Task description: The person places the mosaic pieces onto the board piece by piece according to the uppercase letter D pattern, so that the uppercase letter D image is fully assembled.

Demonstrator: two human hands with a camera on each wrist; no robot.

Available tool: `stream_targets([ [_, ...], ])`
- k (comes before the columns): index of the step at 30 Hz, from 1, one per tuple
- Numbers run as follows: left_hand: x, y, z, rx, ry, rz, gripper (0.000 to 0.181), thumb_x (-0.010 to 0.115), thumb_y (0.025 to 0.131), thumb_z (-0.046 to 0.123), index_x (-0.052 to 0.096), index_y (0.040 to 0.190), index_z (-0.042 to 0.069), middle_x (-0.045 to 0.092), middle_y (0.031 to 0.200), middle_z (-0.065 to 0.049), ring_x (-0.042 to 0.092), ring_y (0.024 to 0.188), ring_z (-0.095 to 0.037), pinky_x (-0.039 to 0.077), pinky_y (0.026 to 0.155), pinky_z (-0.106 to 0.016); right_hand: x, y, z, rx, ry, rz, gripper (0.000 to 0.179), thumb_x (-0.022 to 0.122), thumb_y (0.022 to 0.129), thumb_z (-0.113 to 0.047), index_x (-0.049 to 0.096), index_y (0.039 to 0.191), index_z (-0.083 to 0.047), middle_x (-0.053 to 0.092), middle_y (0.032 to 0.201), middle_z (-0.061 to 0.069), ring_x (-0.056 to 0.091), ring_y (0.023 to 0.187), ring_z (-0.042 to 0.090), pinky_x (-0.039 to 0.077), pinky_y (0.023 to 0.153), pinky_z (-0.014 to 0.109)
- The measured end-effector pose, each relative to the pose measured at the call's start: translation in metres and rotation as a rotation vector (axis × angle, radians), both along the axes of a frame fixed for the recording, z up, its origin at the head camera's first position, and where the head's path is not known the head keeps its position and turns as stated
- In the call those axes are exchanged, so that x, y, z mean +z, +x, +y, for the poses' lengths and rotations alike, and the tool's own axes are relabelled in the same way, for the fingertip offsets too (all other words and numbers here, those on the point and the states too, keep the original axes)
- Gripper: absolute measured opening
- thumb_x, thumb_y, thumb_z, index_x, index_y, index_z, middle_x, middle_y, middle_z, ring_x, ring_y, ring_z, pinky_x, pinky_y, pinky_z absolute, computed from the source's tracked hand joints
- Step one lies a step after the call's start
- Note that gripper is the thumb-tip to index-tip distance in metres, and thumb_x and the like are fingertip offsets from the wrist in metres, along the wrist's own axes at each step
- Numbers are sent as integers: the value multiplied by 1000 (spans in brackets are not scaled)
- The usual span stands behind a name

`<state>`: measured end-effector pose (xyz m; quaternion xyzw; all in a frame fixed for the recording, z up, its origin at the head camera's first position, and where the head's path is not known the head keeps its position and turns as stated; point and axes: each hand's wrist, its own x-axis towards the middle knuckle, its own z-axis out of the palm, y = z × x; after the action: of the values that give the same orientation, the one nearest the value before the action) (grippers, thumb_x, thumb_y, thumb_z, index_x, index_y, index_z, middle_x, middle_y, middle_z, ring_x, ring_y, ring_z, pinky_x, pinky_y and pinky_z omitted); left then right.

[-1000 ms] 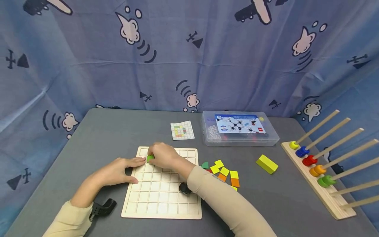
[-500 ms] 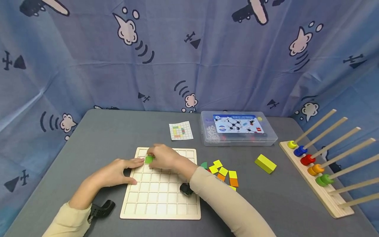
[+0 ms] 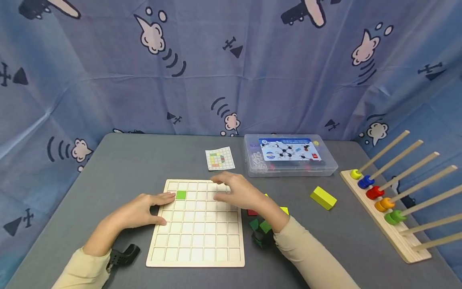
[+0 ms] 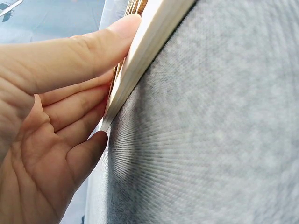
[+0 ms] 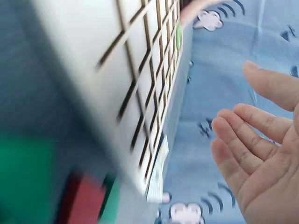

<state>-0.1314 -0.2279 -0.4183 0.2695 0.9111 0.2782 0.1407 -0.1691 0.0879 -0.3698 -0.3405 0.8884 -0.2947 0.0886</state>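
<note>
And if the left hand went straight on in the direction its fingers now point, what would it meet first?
Most likely the green tile, lying on the wooden board just ahead of the left hand. It may bump the tile or pass over it; the height is hard to judge.

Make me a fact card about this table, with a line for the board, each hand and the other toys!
Board: wooden grid board, one green square tile near its far left corner
Left hand: touching the board's left edge
Right hand: holding nothing, over the board's far right part
Loose tiles: red, green, yellow; partly hidden by the right arm
Pattern card: beyond the board
Plastic box: clear, molecule label
Block: yellow block
Peg rack: coloured rings
</note>
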Motion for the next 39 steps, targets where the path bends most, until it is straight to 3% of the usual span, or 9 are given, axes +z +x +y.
stream_targets([
  [9, 0, 1, -2, 5, 13, -6, 74, 76, 75, 40, 51, 138, 10, 44, 146, -3, 39, 135, -29, 40, 101, -48, -8, 37, 77, -86, -5, -28, 49, 70, 86, -21, 56, 131, -5, 61, 124, 9, 61, 109, 27, 51, 89, 45],
  [16, 2, 1, -3, 7, 15, -16, 73, 75, 77, 39, 49, 139, 9, 43, 147, -5, 39, 135, -30, 40, 101, -49, -20, 63, 115, -162, 86, -73, 46, 75, 82, -22, 61, 124, -11, 64, 113, -1, 60, 100, 17, 51, 86, 37],
  [22, 1, 1, -3, 5, 14, -7, 73, 76, 76, 38, 50, 138, 9, 44, 146, -5, 39, 135, -30, 40, 101, -49, -23, 68, 120, -166, 138, -127, 37, 75, 80, -15, 66, 116, -13, 64, 105, -7, 58, 94, 11, 52, 84, 35],
  [32, 0, 1, -3, 1, 17, -12, 73, 75, 76, 40, 50, 138, 9, 44, 146, -4, 39, 136, -30, 38, 102, -50, -29, 70, 115, -201, 250, -54, 32, 73, 81, -7, 69, 112, -14, 58, 105, -5, 56, 97, 12, 51, 84, 37],
  [39, 1, 0, -1, -9, 13, -8, 72, 76, 77, 37, 50, 138, 8, 44, 146, -6, 39, 135, -31, 40, 100, -49, -34, 72, 114, -210, 260, 6, 26, 75, 79, -8, 70, 103, -17, 53, 96, -8, 53, 91, 9, 50, 76, 31],
])
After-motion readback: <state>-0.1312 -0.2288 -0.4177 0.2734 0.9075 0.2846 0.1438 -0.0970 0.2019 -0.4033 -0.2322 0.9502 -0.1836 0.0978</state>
